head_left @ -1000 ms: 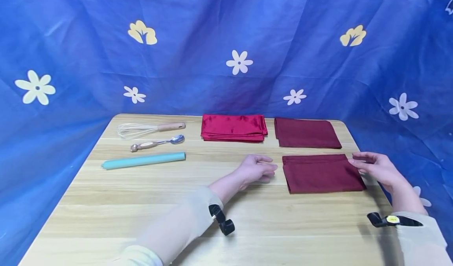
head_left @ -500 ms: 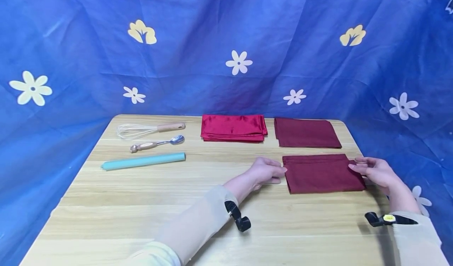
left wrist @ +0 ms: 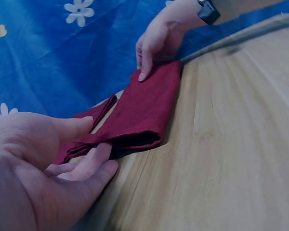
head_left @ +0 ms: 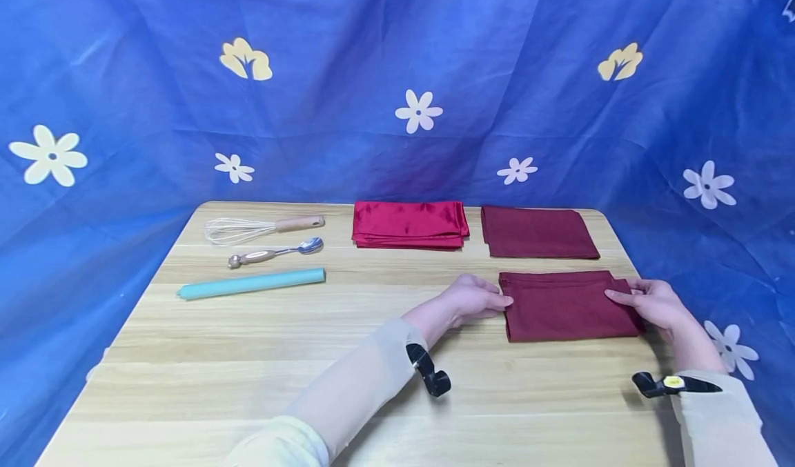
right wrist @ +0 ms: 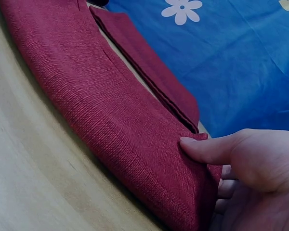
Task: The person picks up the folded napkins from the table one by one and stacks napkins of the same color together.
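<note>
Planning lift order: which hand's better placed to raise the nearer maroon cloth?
Likely the right hand: its thumb lies on the nearer maroon cloth, fingers at its edge. The left hand is at the opposite edge, its hold unclear.

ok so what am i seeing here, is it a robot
No robot: these are a person's bare left hand and right hand. The wide picture comes from a camera on the head; the two close ones come from black cameras worn on the wrists. On the table, before a blue backdrop, lie a whisk, spoon, teal stick, red cloth, far cloth and near cloth; the last two are maroon. The right hand pinches the near cloth's right end, thumb on top. The left hand is at its other end; whether it grips is hard to tell.
</note>
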{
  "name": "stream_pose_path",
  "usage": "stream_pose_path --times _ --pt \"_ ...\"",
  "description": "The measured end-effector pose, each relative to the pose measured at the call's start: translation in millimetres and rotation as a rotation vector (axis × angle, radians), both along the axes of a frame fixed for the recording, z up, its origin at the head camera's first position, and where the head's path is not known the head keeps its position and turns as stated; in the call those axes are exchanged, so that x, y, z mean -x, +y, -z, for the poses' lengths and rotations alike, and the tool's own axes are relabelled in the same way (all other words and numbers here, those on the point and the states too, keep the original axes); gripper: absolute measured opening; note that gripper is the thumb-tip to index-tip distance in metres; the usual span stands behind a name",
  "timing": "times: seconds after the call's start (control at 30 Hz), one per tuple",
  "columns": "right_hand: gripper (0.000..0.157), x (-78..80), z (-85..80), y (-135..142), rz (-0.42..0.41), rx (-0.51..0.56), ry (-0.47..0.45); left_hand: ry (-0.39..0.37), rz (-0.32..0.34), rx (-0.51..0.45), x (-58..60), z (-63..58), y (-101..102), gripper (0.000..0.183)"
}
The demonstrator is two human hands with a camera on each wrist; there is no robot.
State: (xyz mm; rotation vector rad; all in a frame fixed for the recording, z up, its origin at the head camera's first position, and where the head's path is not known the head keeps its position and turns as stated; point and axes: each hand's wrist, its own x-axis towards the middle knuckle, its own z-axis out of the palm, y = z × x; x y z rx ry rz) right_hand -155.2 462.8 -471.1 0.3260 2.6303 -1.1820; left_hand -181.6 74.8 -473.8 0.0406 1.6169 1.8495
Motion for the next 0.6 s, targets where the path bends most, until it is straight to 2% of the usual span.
stream_pose_path --times 0.13,0.27,0.37,0.5,0.6 --pt "0.065 -0.8 1.1 -1.4 -0.028 -0.002 0.002 0.050 0.010 0.079 0.8 -1.3 7.0 0.045" --pt "0.056 -3.7 0.8 -0.8 -0.020 0.008 -0.002 0.096 -0.007 0.120 -0.4 -0.2 10.9 0.035" --pt "0.058 -6.1 -1.3 0.9 -0.015 0.036 0.009 0.150 -0.026 0.140 -1.6 0.4 13.1 0.027" --pt "0.069 -7.5 -3.9 0.9 -0.028 0.100 0.004 0.231 -0.049 0.203 -4.0 -2.7 15.0 0.020" --pt "0.072 -7.6 -5.0 -0.8 -0.034 0.131 -0.006 0.230 -0.051 0.192 -4.6 -4.0 16.2 0.018"
